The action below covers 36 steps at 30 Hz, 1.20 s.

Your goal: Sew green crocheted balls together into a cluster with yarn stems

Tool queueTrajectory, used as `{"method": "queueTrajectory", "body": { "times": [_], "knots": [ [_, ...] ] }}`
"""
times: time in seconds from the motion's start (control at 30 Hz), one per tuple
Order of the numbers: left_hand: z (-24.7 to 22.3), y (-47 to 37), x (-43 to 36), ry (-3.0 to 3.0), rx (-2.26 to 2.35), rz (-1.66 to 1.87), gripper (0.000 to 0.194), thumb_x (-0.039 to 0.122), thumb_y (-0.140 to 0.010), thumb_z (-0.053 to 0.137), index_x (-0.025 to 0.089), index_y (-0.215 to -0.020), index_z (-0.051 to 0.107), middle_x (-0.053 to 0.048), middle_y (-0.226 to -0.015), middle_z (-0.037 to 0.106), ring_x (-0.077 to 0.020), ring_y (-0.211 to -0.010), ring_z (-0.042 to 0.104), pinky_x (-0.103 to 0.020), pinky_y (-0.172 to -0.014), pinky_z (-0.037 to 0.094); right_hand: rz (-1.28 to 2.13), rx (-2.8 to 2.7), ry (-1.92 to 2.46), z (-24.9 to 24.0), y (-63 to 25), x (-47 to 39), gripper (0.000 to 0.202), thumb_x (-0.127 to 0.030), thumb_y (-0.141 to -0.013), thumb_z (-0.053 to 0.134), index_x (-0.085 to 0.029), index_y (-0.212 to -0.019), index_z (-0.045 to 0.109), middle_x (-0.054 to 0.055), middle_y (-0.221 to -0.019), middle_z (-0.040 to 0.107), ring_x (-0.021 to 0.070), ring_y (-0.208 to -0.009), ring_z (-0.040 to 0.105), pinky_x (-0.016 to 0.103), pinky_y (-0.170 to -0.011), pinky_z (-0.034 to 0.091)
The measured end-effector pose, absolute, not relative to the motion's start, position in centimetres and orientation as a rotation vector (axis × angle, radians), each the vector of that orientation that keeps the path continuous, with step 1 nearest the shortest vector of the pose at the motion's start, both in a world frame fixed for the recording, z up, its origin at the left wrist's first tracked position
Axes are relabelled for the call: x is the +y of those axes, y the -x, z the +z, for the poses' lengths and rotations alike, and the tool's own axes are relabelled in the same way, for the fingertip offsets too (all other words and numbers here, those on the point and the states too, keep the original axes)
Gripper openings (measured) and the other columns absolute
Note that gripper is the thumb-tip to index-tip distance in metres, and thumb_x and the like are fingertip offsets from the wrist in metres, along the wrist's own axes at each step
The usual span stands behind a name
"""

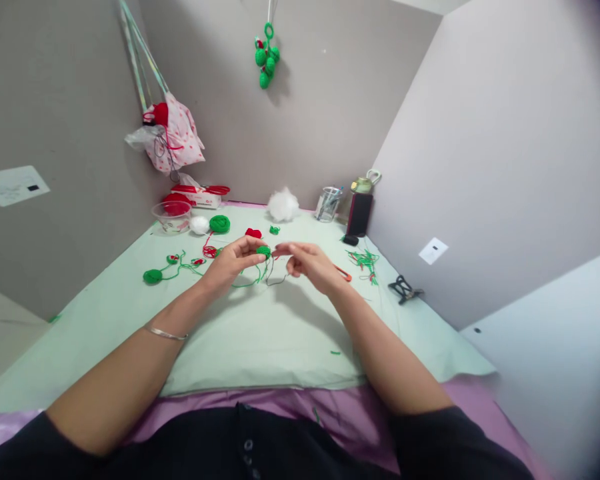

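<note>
Pinched in the left hand (233, 263) is a small green crocheted piece (263, 251), raised over the middle of the table; the right hand (307, 263) is half curled just beside it, and whether it grips a thread I cannot tell. Purple fabric (280, 402) shows below the near edge of a pale green cover (290, 347), which bears a loose green snippet (335, 353). Farther back lie tangled yarn ends (365, 260) at right and a green yarn ball (220, 224) at left. White stuffing (283, 205) sits near the grey back wall (325, 120), where green crocheted pods (267, 63) hang.
</note>
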<state>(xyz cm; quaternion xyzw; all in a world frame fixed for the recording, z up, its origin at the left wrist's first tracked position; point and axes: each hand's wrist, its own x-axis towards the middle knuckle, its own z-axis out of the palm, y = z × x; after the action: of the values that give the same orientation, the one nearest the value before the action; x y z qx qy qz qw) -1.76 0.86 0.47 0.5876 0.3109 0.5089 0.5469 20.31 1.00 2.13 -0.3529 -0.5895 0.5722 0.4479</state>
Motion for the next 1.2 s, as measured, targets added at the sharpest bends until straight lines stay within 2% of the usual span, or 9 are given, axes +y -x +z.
{"method": "queueTrajectory", "body": {
  "times": [0.07, 0.13, 0.23, 0.4, 0.63, 0.7, 0.8, 0.97, 1.2],
  "knots": [
    [0.4, 1.9, 1.0, -1.385, 0.732, 1.236, 0.035, 0.033, -0.072, 0.086, 0.02, -0.1, 0.071, -0.004, -0.103, 0.069, -0.0189, -0.1, 0.061, -0.034, -0.095, 0.045, 1.525, -1.684, 0.878, 1.8, -19.5, 0.1, 0.043, -0.054, -0.088, 0.066, -0.014, -0.1, 0.072, 0.009, -0.092, 0.073, 0.0093, -0.059, 0.057, 0.024, -0.054, 0.043],
    [0.4, 1.9, 1.1, -1.372, 0.733, 1.258, 0.035, 0.033, -0.072, 0.085, 0.02, -0.101, 0.07, -0.004, -0.103, 0.069, -0.0189, -0.101, 0.061, -0.034, -0.095, 0.044, 1.53, -1.8, 0.883, 2.0, -19.9, -0.2, 0.045, -0.057, -0.089, 0.064, -0.013, -0.097, 0.073, 0.003, -0.075, 0.065, 0.0093, -0.059, 0.054, 0.024, -0.056, 0.041],
    [0.4, 1.9, 1.2, -1.377, 0.745, 1.26, 0.036, 0.034, -0.072, 0.085, 0.02, -0.101, 0.07, -0.004, -0.104, 0.069, -0.0194, -0.102, 0.061, -0.034, -0.096, 0.044, 1.387, -1.78, 0.921, 2.9, -21.3, 0.1, 0.042, -0.054, -0.088, 0.066, -0.013, -0.091, 0.072, -0.004, -0.066, 0.049, 0.0072, -0.055, 0.042, 0.024, -0.056, 0.035],
    [0.6, 1.7, 1.0, -1.438, 0.764, 1.23, 0.035, 0.035, -0.072, 0.085, 0.02, -0.1, 0.07, -0.004, -0.103, 0.07, -0.02, -0.101, 0.062, -0.036, -0.096, 0.045, 1.28, -1.77, 0.992, 3.5, -21.3, -0.2, 0.044, -0.056, -0.091, 0.058, -0.014, -0.096, 0.071, -0.008, -0.059, 0.032, 0.0085, -0.053, 0.024, 0.026, -0.051, 0.02],
    [1.0, 1.3, 0.4, -1.442, 0.774, 1.207, 0.037, 0.035, -0.069, 0.086, 0.019, -0.097, 0.068, -0.004, -0.099, 0.07, -0.0203, -0.098, 0.062, -0.037, -0.095, 0.046, 1.194, -1.746, 1.07, 3.1, -18.8, -1.1, 0.037, -0.05, -0.074, 0.077, -0.015, -0.082, 0.071, -0.005, -0.061, 0.044, 0.0078, -0.056, 0.029, 0.026, -0.052, 0.019],
    [1.1, 1.3, 0.4, -1.453, 0.787, 1.202, 0.037, 0.036, -0.07, 0.086, 0.019, -0.097, 0.069, -0.005, -0.1, 0.07, -0.0204, -0.098, 0.062, -0.037, -0.096, 0.046, 1.288, -1.608, 1.047, 3.3, -19.3, -0.8, 0.035, -0.047, -0.071, 0.08, -0.016, -0.082, 0.069, -0.007, -0.058, 0.041, 0.0068, -0.053, 0.026, 0.026, -0.05, 0.017],
    [1.2, 1.5, 0.4, -1.468, 0.8, 1.181, 0.035, 0.037, -0.071, 0.085, 0.019, -0.097, 0.069, -0.005, -0.1, 0.07, -0.0204, -0.097, 0.063, -0.037, -0.095, 0.046, 1.413, -1.361, 0.909, 4.0, -21.2, 0.2, 0.032, -0.042, -0.07, 0.082, -0.018, -0.083, 0.065, -0.012, -0.052, 0.026, 0.0055, -0.048, 0.014, 0.024, -0.046, 0.01],
    [1.2, 1.4, 0.3, -1.483, 0.795, 1.087, 0.034, 0.036, -0.069, 0.086, 0.019, -0.094, 0.071, -0.005, -0.097, 0.071, -0.0201, -0.09, 0.064, -0.035, -0.087, 0.048, 1.278, -1.093, 0.721, 5.5, -25.3, 1.7, 0.025, -0.037, -0.08, 0.077, -0.022, -0.083, 0.056, -0.013, -0.05, 0.016, 0.0076, -0.044, 0.009, 0.021, -0.039, 0.011],
    [1.0, 1.8, 0.6, -1.535, 0.764, 0.958, 0.033, 0.036, -0.071, 0.085, 0.019, -0.096, 0.073, -0.006, -0.092, 0.072, -0.0198, -0.085, 0.064, -0.035, -0.083, 0.047, 1.01, -0.92, 0.816, 6.3, -29.7, 2.4, 0.018, -0.031, -0.095, 0.061, -0.024, -0.085, 0.048, -0.013, -0.046, 0.021, 0.0088, -0.044, 0.009, 0.023, -0.043, 0.015]
  ]
}}
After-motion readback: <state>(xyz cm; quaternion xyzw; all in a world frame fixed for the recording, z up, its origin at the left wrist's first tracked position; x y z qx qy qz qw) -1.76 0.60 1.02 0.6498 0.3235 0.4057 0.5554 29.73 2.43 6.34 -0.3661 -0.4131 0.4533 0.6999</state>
